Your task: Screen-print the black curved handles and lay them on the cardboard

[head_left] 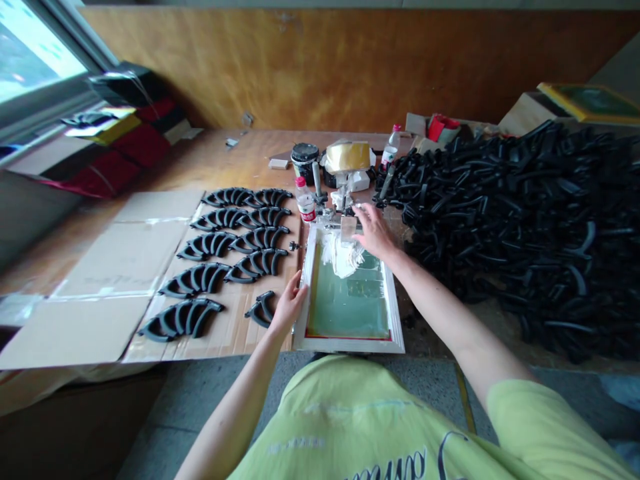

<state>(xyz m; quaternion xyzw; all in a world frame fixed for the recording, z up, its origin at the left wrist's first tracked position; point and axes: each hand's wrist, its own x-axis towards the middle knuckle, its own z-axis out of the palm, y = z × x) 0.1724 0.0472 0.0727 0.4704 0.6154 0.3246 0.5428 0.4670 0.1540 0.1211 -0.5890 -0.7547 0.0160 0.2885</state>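
A framed green screen (350, 303) lies in front of me, with white paste (343, 259) smeared over its far end. My left hand (290, 303) is at the left edge of the frame, its fingers close together against the rim. Above the frame's far end, my right hand (373, 230) is at a small pale rectangular scraper (349, 229), thumb and fingers at its right side. The scraper stands upright at the paste. Metal clamp parts are behind it.
Rows of curved black parts (203, 243) lie on cardboard (140, 260) at the left. A large heap of black parts (525, 220) covers the right side. Bottles (305, 200), a black bucket (305, 160) and a yellow wrapped item (347, 157) stand behind the frame.
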